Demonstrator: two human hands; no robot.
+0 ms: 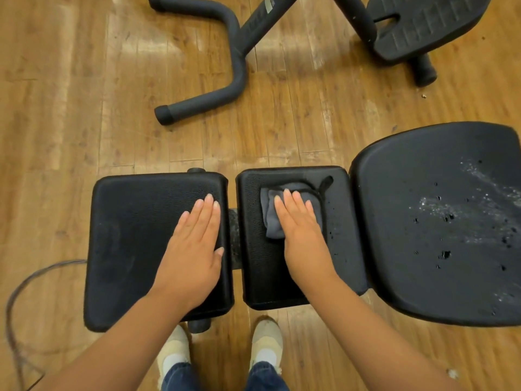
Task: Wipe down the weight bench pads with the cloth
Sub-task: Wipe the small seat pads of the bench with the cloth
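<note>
The single head view looks steeply down from standing height, close over the bench pads (158,249) that fill its lower half. It faces forward toward 12 o'clock, where wooden floor (70,94) recedes, with the wearer's shoes (265,342) at 6 o'clock.

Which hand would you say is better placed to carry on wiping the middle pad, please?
The right hand, probably: it already lies flat on the grey cloth on the middle pad. The left hand rests bare on the left pad, only bracing.
</note>
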